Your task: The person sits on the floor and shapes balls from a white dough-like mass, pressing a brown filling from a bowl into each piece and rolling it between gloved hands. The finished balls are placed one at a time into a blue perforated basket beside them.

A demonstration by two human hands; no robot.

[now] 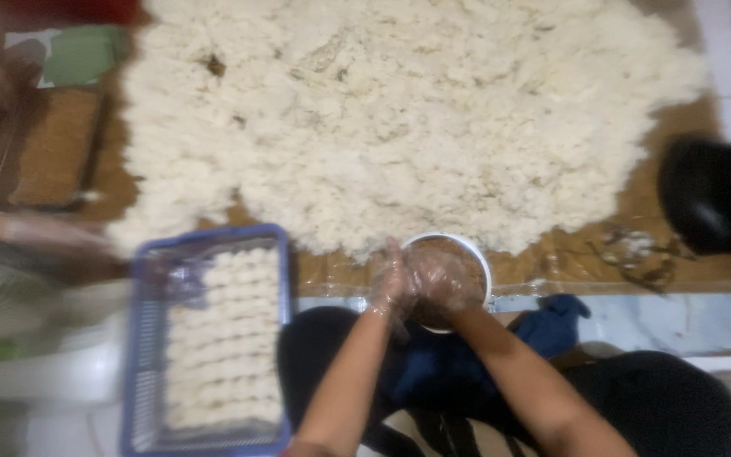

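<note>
Across the floor ahead spreads a wide white heap of cooked rice (399, 110), lying on brown sheeting (653, 228). Nearer, at the left, a blue plastic basket (141, 338) holds rows of pale shaped pieces (226, 338). Smaller still, a round white bowl (477, 258) with brown filling sits at the heap's near edge. Above it, the 2 gloved hands meet: the left hand (391, 283) and right hand (437, 283) press together, clenched around something too blurred to tell.
</note>
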